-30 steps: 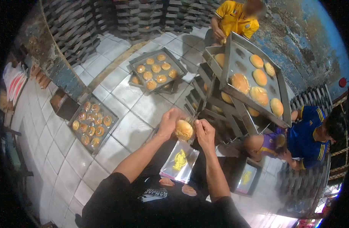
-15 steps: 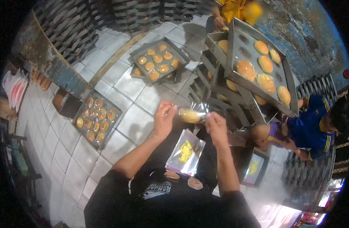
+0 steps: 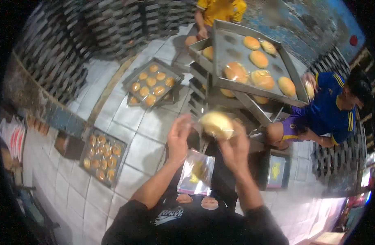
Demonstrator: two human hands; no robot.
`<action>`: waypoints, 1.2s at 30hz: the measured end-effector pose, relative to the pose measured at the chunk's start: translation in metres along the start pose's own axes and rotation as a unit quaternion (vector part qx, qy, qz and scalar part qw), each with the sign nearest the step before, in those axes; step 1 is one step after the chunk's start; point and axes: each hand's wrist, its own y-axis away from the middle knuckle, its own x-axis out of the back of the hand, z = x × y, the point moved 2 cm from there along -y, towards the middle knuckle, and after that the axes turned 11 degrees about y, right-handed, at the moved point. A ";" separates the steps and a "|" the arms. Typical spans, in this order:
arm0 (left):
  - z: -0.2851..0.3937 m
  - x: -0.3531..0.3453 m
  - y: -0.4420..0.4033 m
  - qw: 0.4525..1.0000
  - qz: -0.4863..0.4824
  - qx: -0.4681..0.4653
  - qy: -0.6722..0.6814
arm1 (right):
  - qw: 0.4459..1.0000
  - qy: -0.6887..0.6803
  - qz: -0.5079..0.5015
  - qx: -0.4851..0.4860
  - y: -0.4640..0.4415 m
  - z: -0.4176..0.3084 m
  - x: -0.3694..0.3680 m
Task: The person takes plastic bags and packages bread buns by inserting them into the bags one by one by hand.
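Note:
My right hand [image 3: 235,149] grips a pale bun [image 3: 216,124] that looks wrapped in clear plastic, its fingers along the bun's right and lower side. To the left is my left hand [image 3: 179,136], somewhat blurred, its fingers raised and loosely apart with nothing visible in them. A stack of clear printed bags [image 3: 196,171] with a yellow design lies on my lap below both hands. Ahead, a tilted metal tray [image 3: 273,87] holds several buns, some of them in shiny plastic.
More trays stand stacked beneath the tilted one. On the tiled floor are two trays of small wrapped buns, one left [image 3: 124,155] and one farther ahead [image 3: 132,75]. A person in blue [image 3: 328,106] sits at right, a bun near one hand; a person in yellow [image 3: 222,12] sits beyond.
The bun has turned and moved up into my right hand; my left hand has come off the plastic. The view has shifted right. The person in blue has raised a hand to the tray's edge.

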 end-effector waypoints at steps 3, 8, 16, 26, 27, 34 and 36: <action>-0.018 0.012 -0.008 0.996 -0.062 0.033 -0.047 | 0.953 0.147 0.184 0.189 -0.094 -0.007 0.047; -0.019 0.050 0.052 0.826 -0.294 -0.122 -0.464 | 0.942 0.236 0.190 0.142 -0.134 -0.028 0.082; 0.003 0.071 0.077 0.712 -0.382 -0.277 -0.520 | 0.932 0.207 -0.168 0.245 0.065 0.031 -0.020; -0.021 0.059 0.051 0.927 -0.200 0.296 -0.112 | 0.980 0.193 -0.034 0.019 -0.142 0.066 0.159; -0.021 0.061 0.045 0.944 -0.134 0.289 -0.090 | 0.978 0.206 0.020 0.023 -0.177 0.114 0.172; -0.049 0.096 0.047 0.961 -0.021 0.256 -0.100 | 0.869 0.447 -0.137 -0.166 -0.248 0.235 0.200; -0.044 0.087 0.046 0.964 -0.009 0.258 -0.061 | 0.867 0.466 -0.138 -0.111 -0.243 0.201 0.210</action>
